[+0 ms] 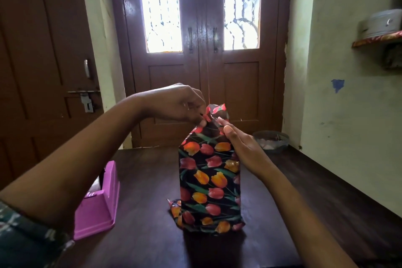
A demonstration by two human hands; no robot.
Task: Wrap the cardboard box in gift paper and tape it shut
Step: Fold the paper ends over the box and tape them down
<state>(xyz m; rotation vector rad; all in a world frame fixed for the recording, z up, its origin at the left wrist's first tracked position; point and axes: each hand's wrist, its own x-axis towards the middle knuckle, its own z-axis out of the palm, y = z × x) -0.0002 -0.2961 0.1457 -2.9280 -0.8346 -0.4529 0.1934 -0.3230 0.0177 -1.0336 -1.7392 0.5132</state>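
Observation:
The box point(210, 183) stands upright on the dark wooden table point(148, 220), fully covered in black gift paper with red and orange tulips. Loose paper sticks up at its top end point(216, 111) and flares out at the bottom. My left hand point(180, 104) comes in from the left and pinches the paper flap at the top between thumb and fingertips. My right hand point(241, 146) lies flat against the box's upper right side, fingertips pressing the paper fold near the top. The cardboard itself is hidden under the paper.
A pink tape dispenser point(97, 204) sits on the table to the left of the box. A round grey bowl point(270, 140) stands at the table's far right edge. Brown double doors rise behind the table, and a wall shelf hangs at the upper right.

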